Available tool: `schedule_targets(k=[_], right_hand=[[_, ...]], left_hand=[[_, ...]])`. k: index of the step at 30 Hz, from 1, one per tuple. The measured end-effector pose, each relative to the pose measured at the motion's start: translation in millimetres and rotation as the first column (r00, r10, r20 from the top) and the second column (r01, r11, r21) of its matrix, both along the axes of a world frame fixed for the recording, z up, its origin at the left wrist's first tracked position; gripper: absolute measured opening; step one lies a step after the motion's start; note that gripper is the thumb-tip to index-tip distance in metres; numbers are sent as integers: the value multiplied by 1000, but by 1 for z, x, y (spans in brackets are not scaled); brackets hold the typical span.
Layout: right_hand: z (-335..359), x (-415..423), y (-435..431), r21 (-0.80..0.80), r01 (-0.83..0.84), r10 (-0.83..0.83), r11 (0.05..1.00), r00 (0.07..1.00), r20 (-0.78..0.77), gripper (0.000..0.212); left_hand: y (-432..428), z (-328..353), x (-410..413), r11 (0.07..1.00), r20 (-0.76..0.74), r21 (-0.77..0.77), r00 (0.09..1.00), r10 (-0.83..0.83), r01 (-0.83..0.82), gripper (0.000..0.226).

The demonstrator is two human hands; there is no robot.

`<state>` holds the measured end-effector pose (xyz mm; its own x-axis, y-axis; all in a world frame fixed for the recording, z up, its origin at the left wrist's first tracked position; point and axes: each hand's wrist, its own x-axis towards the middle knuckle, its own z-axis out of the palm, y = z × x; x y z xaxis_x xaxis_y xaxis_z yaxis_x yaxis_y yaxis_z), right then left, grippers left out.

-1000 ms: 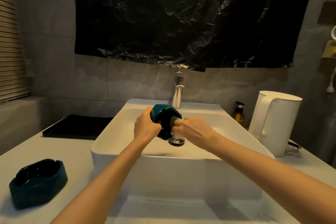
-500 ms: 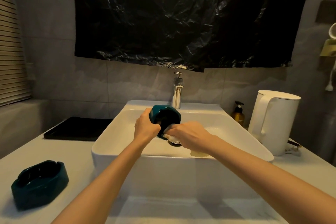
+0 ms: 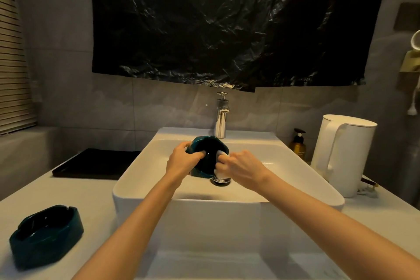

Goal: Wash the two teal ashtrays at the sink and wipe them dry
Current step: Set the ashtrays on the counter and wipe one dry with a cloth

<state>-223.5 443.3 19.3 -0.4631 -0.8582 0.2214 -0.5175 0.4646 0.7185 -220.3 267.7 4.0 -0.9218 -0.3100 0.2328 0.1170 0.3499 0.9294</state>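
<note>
My left hand (image 3: 181, 161) grips a teal ashtray (image 3: 210, 154) tilted on its side above the white sink basin (image 3: 141, 170), its hollow facing right. My right hand (image 3: 244, 167) is closed on a small white cloth or sponge (image 3: 220, 154) pressed against the ashtray's right rim and inside. A second teal ashtray (image 3: 46, 235) sits upright on the counter at the lower left, away from both hands. The chrome tap (image 3: 221, 118) stands behind the basin; I see no water stream.
A black tray (image 3: 95, 163) lies on the counter left of the basin. A white kettle (image 3: 343, 154) and an amber pump bottle (image 3: 298, 144) stand to the right. The drain (image 3: 220, 180) is below the hands. Black plastic sheeting (image 3: 227, 22) hangs on the wall.
The ashtray has turned so its hollow shows more toward me. My right hand with the white cloth has shifted up along its right rim. The ashtray on the counter has not moved.
</note>
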Motion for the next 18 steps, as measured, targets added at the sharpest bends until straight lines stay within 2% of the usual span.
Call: schedule_targets(k=[3, 6, 8, 11, 14, 17, 18], right_hand=[[-5, 1, -10, -141, -22, 24, 990, 1000, 15, 21], [-12, 4, -27, -412, 57, -2, 909, 991, 133, 14], [-14, 5, -33, -501, 58, 49, 864, 979, 196, 17], [-12, 7, -32, -364, 53, 34, 930, 973, 227, 18], [4, 1, -8, -165, 30, -5, 986, 988, 151, 23], [8, -2, 9, -82, 35, -32, 996, 999, 36, 29], [3, -3, 7, -80, 46, -41, 996, 998, 57, 29]], left_hand=[[3, 1, 2, 990, -27, 125, 998, -60, 63, 48], [10, 5, 7, 965, -28, 243, 996, -89, 93, 43], [9, 6, 7, 978, -48, 207, 999, -24, 33, 32], [4, 6, 9, 995, -52, 76, 997, 64, -60, 23], [2, 6, 11, 990, -46, -105, 995, 92, -97, 20], [4, 5, 11, 990, 1, -124, 998, 63, -63, 29], [5, 5, 10, 992, 4, -109, 997, 72, -71, 31]])
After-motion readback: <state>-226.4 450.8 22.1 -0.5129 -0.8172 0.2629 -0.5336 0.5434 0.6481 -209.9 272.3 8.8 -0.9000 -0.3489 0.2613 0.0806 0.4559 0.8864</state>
